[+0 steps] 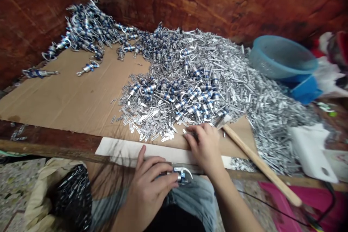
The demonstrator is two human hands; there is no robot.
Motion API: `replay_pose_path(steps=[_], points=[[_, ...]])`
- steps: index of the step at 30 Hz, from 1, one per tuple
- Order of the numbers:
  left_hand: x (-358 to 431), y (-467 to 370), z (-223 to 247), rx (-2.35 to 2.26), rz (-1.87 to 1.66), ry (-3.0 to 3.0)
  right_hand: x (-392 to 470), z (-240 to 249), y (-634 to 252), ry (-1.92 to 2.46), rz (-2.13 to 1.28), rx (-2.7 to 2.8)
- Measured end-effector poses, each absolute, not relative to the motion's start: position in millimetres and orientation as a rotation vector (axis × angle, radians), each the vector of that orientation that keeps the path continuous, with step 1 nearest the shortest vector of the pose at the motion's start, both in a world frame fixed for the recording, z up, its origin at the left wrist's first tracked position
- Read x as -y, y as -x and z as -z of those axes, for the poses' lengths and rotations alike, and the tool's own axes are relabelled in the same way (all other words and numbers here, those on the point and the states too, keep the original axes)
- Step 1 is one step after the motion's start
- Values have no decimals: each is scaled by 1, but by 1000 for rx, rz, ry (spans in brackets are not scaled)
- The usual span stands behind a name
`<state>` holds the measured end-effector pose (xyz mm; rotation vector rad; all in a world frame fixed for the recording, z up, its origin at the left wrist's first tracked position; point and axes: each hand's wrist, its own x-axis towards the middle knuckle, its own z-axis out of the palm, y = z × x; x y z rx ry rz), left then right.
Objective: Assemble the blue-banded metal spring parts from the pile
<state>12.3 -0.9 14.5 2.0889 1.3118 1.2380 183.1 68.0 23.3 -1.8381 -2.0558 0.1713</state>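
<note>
Over my lap, at the table's front edge, my left hand (153, 179) is closed on a silver-and-blue metal fitting with a curved hook (182, 174). The hook points to the right, and the fingers hide much of the fitting's body. My right hand (205, 143) is above the cardboard, its thumb and index finger drawn together; whatever they pinch is too small to make out. Small flat metal plates with holes (154, 130) lie just left of those fingertips. Right beside that hand rests a hammer (262, 165) with a wooden handle.
A heap of similar blue-banded fittings (89, 25) lies at the back left on cardboard (65, 94). Loose silver pins (231, 65) are piled at the right. Beyond them stand a translucent blue bowl (282, 58) and a white plastic piece (310, 148). A bag (46, 192) is at lower left.
</note>
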Motion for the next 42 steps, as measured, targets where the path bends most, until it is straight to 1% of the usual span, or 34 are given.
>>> replay_pose_path(steps=[3,7,9,14,18,21,26,28,30,33,37,39,42], points=[[-2,-7,-17,-1322,-1233,-2144,-65,-28,-174,1805,-318,2072],[-4,-2,-17,-1398,-1256,-2170,-36,-46,-179,1414,-852,2071],[-6,-1,-20,-1382,-1268,-2204,-20,-55,-181,1292,-964,2137],[-9,2,-28,-1206,-1201,-2132,-5,-61,-188,1047,-854,2284],[-5,2,-30,-1274,-1202,-1954,-2,-48,-193,1233,-880,2077],[-2,0,-31,-1320,-1144,-1867,3,-41,-188,1350,-667,2057],[-1,-5,-35,-1367,-1105,-1869,9,-44,-178,1258,-172,2145],[-1,-7,-38,-1373,-1093,-1869,8,-45,-178,1252,-123,2146],[-1,-7,-39,-1361,-1054,-1866,7,-46,-178,1275,-236,2158],[2,-7,-35,-1311,-1032,-1922,5,-46,-180,1324,-567,2188],[7,-5,-13,-1265,-1183,-2177,1,-42,-179,1530,-901,2139],[8,-3,1,-1235,-1177,-2348,-1,-36,-177,1650,-956,2100],[8,-1,12,-1258,-1063,-2530,-4,-31,-176,1764,-857,2076]])
